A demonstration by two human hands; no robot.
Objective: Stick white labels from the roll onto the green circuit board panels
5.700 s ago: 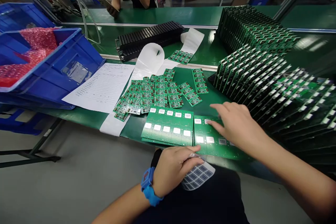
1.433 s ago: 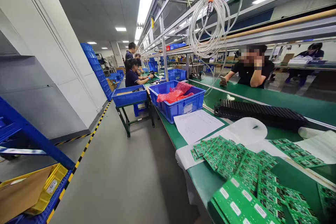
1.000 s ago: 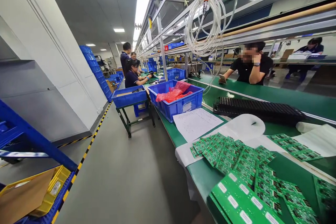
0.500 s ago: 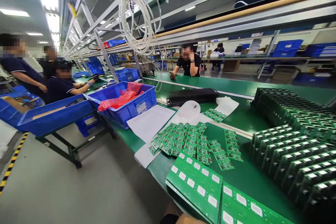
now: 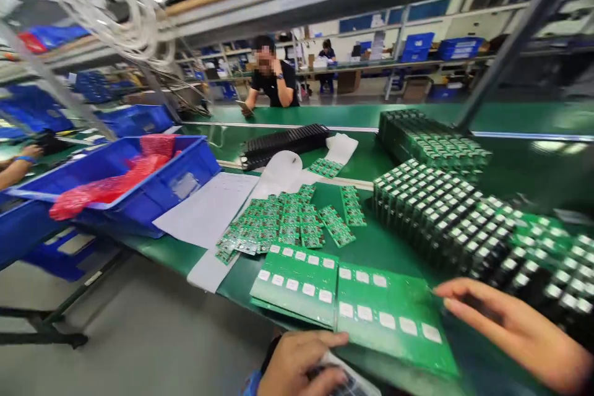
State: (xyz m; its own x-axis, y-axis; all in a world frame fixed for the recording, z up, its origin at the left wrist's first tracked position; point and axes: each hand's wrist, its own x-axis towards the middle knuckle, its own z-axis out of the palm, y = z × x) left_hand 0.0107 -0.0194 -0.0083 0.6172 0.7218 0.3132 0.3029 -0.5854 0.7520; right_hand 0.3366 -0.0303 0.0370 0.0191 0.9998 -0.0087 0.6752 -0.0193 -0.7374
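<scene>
Two green circuit panels (image 5: 297, 281) (image 5: 387, 315) with white labels lie side by side at the table's near edge. My left hand (image 5: 301, 368) is low in the picture, fingers curled around a sheet of white labels (image 5: 350, 383). My right hand (image 5: 505, 328) reaches in from the right with fingers stretched out, its fingertips at the right edge of the right panel. It holds nothing. Several small green boards (image 5: 283, 226) lie in a loose pile behind the panels.
Racks of upright green boards (image 5: 455, 223) fill the right side. A blue bin (image 5: 139, 189) with red bubble wrap stands at the left, a paper sheet (image 5: 208, 213) beside it. A black tray stack (image 5: 283, 143) lies further back. A person in black leans on the far table.
The view has swung from the aisle and down to the table. Both my hands have come into view at the near edge.
</scene>
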